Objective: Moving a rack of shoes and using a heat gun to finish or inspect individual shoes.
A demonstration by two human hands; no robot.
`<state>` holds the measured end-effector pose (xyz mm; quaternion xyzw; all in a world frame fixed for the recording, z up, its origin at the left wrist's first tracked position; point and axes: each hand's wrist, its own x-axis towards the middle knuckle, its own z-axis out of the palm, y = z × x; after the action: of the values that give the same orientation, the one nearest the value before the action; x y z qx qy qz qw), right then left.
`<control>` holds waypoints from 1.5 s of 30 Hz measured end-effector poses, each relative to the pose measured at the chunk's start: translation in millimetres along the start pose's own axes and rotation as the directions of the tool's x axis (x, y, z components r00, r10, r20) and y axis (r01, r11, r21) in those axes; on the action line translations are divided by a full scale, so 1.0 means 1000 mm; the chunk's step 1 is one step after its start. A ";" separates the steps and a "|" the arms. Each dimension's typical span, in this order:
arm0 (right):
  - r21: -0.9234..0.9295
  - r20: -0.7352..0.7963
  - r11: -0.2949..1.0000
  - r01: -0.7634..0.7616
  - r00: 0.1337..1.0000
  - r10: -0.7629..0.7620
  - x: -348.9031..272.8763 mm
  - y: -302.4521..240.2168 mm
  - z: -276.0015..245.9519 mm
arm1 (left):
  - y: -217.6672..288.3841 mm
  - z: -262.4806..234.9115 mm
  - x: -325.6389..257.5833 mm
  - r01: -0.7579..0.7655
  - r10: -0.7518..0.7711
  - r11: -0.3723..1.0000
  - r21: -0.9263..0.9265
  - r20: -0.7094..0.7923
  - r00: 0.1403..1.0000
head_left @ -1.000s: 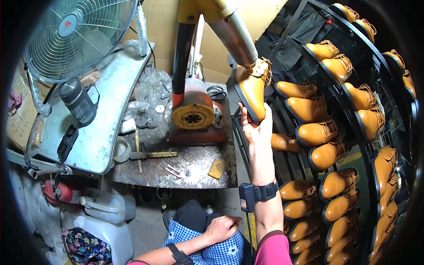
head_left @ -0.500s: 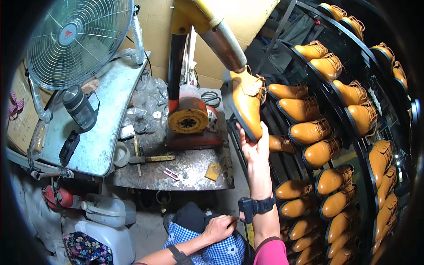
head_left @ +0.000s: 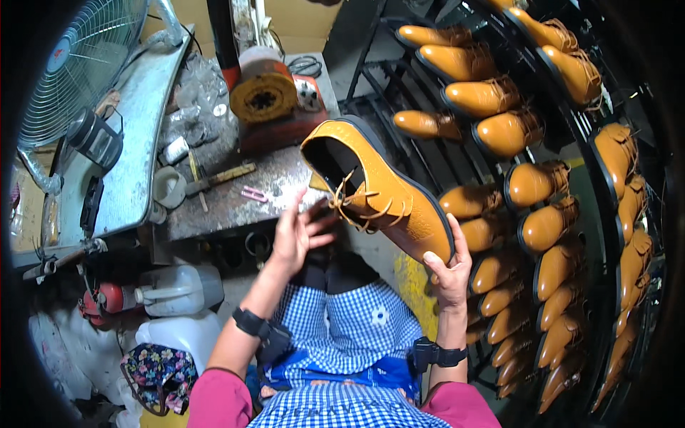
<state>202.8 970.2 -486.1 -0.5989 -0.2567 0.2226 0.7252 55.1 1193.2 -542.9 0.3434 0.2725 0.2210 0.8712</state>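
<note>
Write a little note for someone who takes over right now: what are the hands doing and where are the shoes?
Right hand: grips the toe of a tan lace-up shoe, held up over the lap.
Left hand: open, fingers spread, by the shoe's laces; whether it touches them is unclear.
Other tan shoes sit on the rack at right.
Workbench ahead holds a hammer and a machine.
Done: one shoe in hand. Left: unclear from this view.

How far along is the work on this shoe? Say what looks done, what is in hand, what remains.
Done: the tan shoe is laced and off the rack. In hand: the right hand grips its toe, the left hand reaches for its heel. Left: setting it down.
</note>
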 end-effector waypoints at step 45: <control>-0.925 0.044 0.224 0.307 0.672 -0.739 0.305 -0.047 0.137 | -0.069 -0.055 -0.040 -0.497 0.463 0.421 0.759 0.291 0.837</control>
<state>350.5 1257.4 -387.4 -0.7843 -0.3649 -0.3414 0.3678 3.9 1151.1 -613.4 0.7687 0.2168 0.3037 0.5195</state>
